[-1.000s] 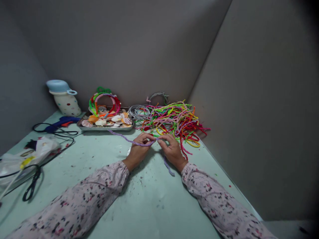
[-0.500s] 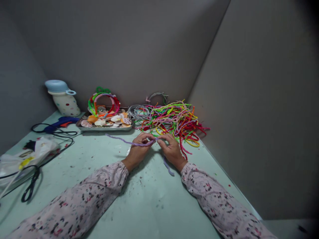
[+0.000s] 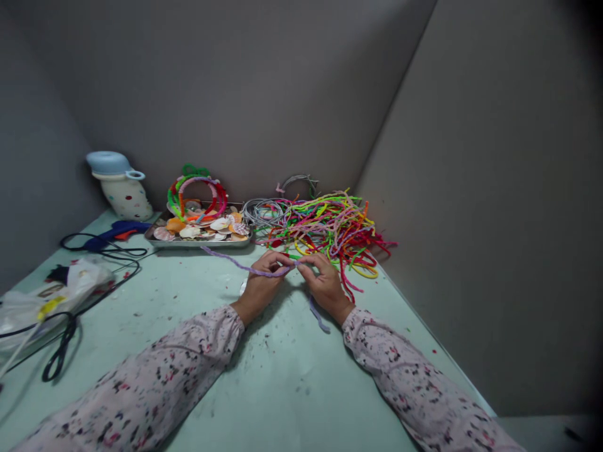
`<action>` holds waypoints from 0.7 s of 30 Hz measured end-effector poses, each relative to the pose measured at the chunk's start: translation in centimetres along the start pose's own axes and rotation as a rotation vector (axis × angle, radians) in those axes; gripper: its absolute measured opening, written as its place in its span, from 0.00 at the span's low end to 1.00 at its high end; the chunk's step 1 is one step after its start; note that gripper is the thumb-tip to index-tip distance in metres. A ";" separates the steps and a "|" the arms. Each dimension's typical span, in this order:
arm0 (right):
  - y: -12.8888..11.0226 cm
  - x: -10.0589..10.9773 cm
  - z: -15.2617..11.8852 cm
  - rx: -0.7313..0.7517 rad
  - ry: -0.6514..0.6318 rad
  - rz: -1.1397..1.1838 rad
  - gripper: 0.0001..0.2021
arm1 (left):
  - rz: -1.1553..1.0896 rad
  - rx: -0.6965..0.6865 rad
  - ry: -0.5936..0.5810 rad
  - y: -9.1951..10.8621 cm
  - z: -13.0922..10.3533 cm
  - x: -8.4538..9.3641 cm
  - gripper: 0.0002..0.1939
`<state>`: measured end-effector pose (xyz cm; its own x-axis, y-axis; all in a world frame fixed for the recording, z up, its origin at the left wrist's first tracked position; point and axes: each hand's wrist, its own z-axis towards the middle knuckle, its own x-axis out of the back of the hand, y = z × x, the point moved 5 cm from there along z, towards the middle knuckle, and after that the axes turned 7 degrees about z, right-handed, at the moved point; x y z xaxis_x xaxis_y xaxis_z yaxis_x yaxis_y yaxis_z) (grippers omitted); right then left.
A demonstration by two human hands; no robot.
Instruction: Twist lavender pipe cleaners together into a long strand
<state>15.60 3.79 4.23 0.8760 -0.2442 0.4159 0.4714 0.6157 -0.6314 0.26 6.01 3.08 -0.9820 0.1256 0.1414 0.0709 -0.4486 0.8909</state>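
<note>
A fuzzy purple pipe cleaner (image 3: 230, 260) runs between my two hands above the middle of the table. My left hand (image 3: 264, 282) pinches it between thumb and fingers, and one long end trails off to the left. Close against it, my right hand (image 3: 325, 282) pinches at the same spot, where a short green and red wrapped piece (image 3: 294, 257) shows above the fingertips. Another purple end (image 3: 319, 317) hangs below my right hand. Most of what the fingers grip is hidden by them.
Behind my hands lies a tangled pile of coloured pipe cleaners (image 3: 334, 220) beside grey wire coils (image 3: 264, 213). A metal tray (image 3: 207, 245) of seashells carries wrapped rings (image 3: 221, 194). At left are a bottle (image 3: 122, 194), black cable (image 3: 61, 351) and plastic bag (image 3: 85, 276).
Both hands stay in nearly the same place, still pinching. More of the red and green piece shows between the fingertips, and the trailing purple end has shifted slightly.
</note>
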 end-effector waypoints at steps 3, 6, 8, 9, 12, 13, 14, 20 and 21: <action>-0.1 0.0 0.0 0.006 0.001 0.000 0.06 | -0.002 -0.010 0.006 0.1 0.0 0.0 0.05; -0.3 0.1 0.0 0.010 -0.011 0.017 0.06 | 0.029 -0.043 0.008 0.4 -0.1 0.1 0.03; -0.4 0.0 0.1 0.006 -0.039 0.042 0.07 | 0.053 -0.066 0.011 0.6 -0.1 0.1 0.03; -0.4 -0.1 0.1 0.003 -0.057 0.053 0.08 | 0.061 -0.076 0.015 0.8 -0.1 0.1 0.03; -0.3 -0.2 0.1 -0.004 -0.087 0.064 0.08 | 0.093 -0.089 0.041 1.1 -0.1 0.2 0.03; -0.3 -0.3 0.1 -0.002 -0.087 0.059 0.07 | 0.110 -0.088 0.054 1.2 -0.1 0.2 0.03; -0.3 -0.2 0.1 0.002 -0.081 0.052 0.07 | 0.128 -0.088 0.070 1.3 -0.1 0.3 0.04; -0.5 0.3 0.2 0.026 0.010 0.043 0.05 | 0.246 -0.101 0.227 1.3 -0.3 0.8 0.19; -0.4 0.4 0.1 0.025 0.027 0.045 0.05 | 0.256 -0.088 0.260 1.1 -0.3 1.0 0.21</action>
<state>15.71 3.56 4.74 0.8989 -0.2357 0.3694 0.4290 0.6451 -0.6323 -0.65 5.36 4.06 -0.9471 -0.2239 0.2301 0.3152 -0.5123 0.7989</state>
